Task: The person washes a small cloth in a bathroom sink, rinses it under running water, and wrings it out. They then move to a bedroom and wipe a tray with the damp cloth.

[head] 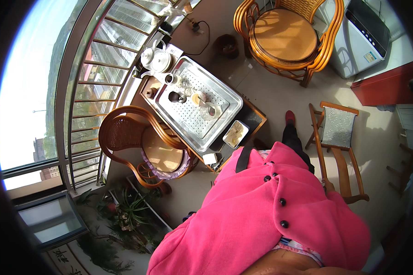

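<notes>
My right hand (pixel 329 186) is partly visible below the pink sleeve, beside the rail of a wooden folding chair (pixel 337 127) with a woven back. Whether its fingers close on that rail cannot be made out. My left hand is out of view. Before me stands a low tea table (pixel 251 115) bearing a perforated metal tea tray (pixel 189 132). On the tray are a glass pot (pixel 211 111), a pale cup (pixel 197 99), a dark cup (pixel 173 97) and a small pitcher (pixel 170 79). A white dish (pixel 235 134) sits at the table's near end.
Scissors (pixel 217 164) lie beside a small white box (pixel 210 158). A rattan chair (pixel 161 154) stands left of the table, another rattan armchair (pixel 284 32) beyond it. A white kettle (pixel 157 59) is near the barred window. Potted plants (pixel 130 209) fill the lower left.
</notes>
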The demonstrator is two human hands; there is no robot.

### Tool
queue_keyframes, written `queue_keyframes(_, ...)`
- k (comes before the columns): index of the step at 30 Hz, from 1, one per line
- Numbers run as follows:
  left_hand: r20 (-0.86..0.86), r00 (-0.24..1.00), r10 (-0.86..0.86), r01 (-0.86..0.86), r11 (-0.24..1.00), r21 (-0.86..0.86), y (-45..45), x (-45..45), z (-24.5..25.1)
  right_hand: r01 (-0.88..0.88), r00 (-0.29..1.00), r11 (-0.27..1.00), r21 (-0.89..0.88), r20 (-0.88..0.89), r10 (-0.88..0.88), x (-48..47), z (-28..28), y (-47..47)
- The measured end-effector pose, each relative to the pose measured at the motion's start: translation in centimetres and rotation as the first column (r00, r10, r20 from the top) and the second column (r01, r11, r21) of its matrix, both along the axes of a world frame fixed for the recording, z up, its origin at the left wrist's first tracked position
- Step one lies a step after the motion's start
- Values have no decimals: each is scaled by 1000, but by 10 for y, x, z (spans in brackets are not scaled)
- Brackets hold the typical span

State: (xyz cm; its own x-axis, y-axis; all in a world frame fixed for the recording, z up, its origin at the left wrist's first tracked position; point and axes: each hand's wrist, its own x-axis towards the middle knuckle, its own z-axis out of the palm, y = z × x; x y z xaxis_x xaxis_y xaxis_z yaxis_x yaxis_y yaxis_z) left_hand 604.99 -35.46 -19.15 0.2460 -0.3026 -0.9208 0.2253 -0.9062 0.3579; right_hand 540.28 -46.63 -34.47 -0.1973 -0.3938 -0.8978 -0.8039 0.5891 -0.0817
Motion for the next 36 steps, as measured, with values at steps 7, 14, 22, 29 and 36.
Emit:
queue_keyframes(7,-9,996,-87,87,996,-22,-23,-4,-5,-307,927,951,-38,-237,290,0,59,31)
queue_keyframes(14,-21,982,-188,187,981,-47,-58,3,-16,193,980,936,-294,7,-200,19,81,12)
queue_keyframes(22,-40,926,-376,377,926,14,-131,19,-34,238,675,720,-652,-422,-605,-49,168,10)
queue_keyframes(29,-21,900,-435,436,898,67,-155,18,-36,303,421,518,-800,-375,-826,-71,184,45)
queue_keyframes(36,-9,907,-421,421,905,52,-157,9,-29,194,575,418,-888,-243,-781,-41,138,32)
